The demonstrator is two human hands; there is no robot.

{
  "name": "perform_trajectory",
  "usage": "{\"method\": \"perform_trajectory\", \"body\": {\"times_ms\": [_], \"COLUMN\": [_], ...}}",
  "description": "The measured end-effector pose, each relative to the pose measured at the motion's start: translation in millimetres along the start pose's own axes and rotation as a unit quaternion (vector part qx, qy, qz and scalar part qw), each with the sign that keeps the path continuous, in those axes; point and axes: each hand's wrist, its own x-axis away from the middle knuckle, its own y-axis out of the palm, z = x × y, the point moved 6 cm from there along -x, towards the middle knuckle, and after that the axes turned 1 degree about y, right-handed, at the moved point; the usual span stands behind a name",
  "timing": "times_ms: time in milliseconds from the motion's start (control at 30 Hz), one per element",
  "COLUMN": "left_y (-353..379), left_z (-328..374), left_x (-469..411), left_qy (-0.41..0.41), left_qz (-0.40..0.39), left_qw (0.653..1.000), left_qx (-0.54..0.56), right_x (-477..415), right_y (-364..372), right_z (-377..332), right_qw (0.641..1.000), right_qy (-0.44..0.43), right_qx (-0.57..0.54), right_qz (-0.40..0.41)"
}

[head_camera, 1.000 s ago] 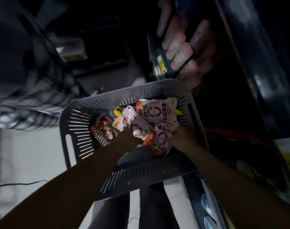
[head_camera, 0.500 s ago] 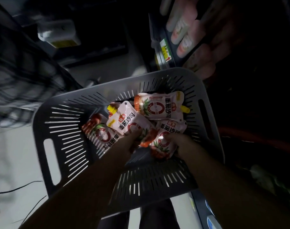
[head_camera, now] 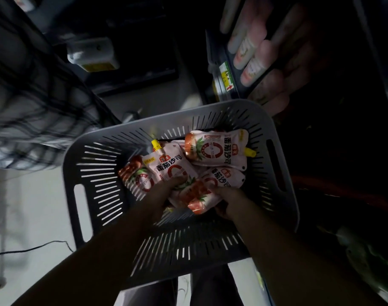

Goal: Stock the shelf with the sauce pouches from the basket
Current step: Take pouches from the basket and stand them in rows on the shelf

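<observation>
Dim scene, head view looking down; far left a checked cloth point(head_camera: 34, 111), blurred; a thin black cable point(head_camera: 34, 248) on the pale floor point(head_camera: 34, 206) below it; grey slotted basket point(head_camera: 95, 173) sits centre frame, handle cut-outs on both short sides. Leftmost pouch point(head_camera: 135, 175) lies flat on the basket bottom; left hand point(head_camera: 164, 191) reaches in from below, fingers closed over the lower edge of the yellow-capped pouch point(head_camera: 166, 162); that pouch overlaps the leftmost one. Right hand point(head_camera: 230, 202) clasps the lower pouch point(head_camera: 202, 195), tomato print facing up; top pouch point(head_camera: 217, 149) lies sideways against the far wall, spout pointing right, untouched. Upper right: shelf point(head_camera: 224, 85) with a price tag on its edge; row of pouches point(head_camera: 250, 49) already on it, motion-blurred; shelf detail beyond is too dark to tell.
</observation>
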Motion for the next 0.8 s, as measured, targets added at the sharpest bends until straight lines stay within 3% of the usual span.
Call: {"method": "perform_trajectory", "body": {"times_ms": [233, 367, 500, 633, 800], "left_y": [-18, -18, -13, -14, -9], "left_z": [24, 41, 59, 87, 130], "left_x": [50, 90, 135, 186, 255], "left_qy": [0.015, 0.036, 0.06, 0.089, 0.154], "left_qz": [-0.012, -0.037, -0.086, -0.14, -0.155], "left_qw": [1.0, 0.999, 0.994, 0.985, 0.972], "left_qx": [0.021, 0.008, -0.005, -0.056, -0.09], "right_x": [53, 98, 141, 199, 277], "right_y": [-12, -14, -13, -13, -18], "right_z": [3, 2, -15, -50, -75], "right_qw": [0.998, 0.997, 0.991, 0.951, 0.909], "right_qy": [0.005, -0.014, -0.104, -0.287, -0.364], "right_qx": [-0.055, -0.075, -0.05, -0.014, -0.096], "right_qz": [0.006, -0.032, -0.071, -0.116, -0.177]}}
